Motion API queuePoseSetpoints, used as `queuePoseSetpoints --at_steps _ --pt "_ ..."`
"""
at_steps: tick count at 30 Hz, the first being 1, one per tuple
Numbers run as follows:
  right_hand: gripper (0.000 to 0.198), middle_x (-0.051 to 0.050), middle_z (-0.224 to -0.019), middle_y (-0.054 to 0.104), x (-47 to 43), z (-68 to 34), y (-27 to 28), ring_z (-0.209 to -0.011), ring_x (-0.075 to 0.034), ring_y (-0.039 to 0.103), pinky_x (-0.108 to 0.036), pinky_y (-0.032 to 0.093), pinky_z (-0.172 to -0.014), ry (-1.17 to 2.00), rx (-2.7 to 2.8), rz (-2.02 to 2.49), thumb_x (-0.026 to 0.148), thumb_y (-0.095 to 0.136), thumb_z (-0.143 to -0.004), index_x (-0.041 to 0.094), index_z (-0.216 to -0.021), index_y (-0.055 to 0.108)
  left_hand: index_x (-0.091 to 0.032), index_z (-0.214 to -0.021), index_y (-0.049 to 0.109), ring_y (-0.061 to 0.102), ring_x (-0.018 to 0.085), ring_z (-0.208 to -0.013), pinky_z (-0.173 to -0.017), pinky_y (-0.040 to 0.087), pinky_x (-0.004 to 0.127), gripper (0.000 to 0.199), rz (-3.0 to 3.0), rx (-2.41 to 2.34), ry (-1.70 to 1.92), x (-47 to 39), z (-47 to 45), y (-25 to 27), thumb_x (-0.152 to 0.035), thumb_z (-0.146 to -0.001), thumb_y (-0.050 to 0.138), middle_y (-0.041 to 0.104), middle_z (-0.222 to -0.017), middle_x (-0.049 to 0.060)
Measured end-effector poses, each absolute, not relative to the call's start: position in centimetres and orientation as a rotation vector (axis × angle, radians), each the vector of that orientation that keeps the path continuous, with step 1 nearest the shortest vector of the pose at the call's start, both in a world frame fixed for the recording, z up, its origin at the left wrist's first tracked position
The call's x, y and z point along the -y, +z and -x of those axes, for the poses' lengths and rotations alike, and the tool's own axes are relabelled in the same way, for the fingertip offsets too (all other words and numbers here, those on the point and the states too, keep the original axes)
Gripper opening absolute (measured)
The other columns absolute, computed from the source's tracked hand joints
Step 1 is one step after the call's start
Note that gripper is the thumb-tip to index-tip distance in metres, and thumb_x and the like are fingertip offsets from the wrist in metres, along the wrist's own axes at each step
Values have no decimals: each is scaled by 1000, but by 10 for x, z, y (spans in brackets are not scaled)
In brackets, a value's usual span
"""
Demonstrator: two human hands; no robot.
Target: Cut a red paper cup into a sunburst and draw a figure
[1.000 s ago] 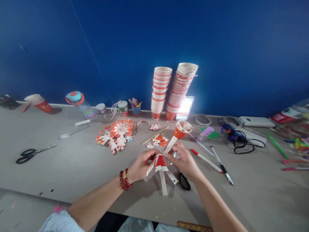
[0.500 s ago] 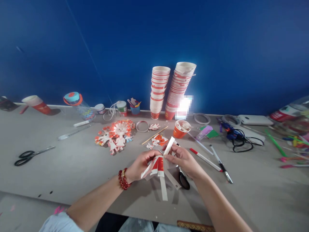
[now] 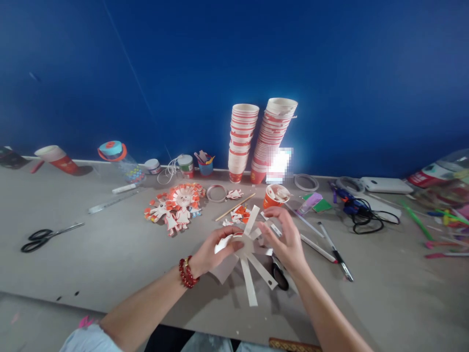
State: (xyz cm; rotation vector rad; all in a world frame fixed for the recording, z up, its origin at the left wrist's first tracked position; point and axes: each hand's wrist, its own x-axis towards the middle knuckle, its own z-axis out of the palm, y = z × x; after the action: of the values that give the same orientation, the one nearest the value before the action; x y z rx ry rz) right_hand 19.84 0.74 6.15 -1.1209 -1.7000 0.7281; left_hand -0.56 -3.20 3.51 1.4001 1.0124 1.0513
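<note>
Cut-up paper cup [image 3: 249, 246] above tabletop [image 3: 146, 278], between both hands, pale strips splayed. Left hand [image 3: 217, 250] clamped on it, thumb across middle, seemingly so strips fan out free. Right hand [image 3: 287, 240] just beside strips, fingers loosely apart; can't tell if fingertips touch one. Black-handled scissors [image 3: 280, 276] near right wrist, presumably for easy reach. Beyond, scraps [image 3: 240, 213]; cup of scraps [image 3: 270, 201] upright, probably keeping bits together. Nested cup stacks [image 3: 242, 142] behind, perhaps saving room.
</note>
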Motion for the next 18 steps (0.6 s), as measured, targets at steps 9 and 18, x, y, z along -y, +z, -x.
queuePoseSetpoints --at_steps 9,18 --pt "11 -4 -100 68 1 -186 70 -102 -27 55 -56 25 -110 280 2264 932 17 63 -80 27 -84 65 -18 -106 68 64 22 -96 -89 49 34 26 -1486 -952 1062 31 3 29 -36 -86 65 71 -102 6" --pt "12 -3 -94 67 -1 -184 62 -96 -25 57 -56 28 -110 323 2284 935 13 63 -79 24 -78 61 -15 -98 68 64 20 -89 -84 49 31 20 -1629 -1055 935 28 3 38 -30 -86 63 72 -96 6"
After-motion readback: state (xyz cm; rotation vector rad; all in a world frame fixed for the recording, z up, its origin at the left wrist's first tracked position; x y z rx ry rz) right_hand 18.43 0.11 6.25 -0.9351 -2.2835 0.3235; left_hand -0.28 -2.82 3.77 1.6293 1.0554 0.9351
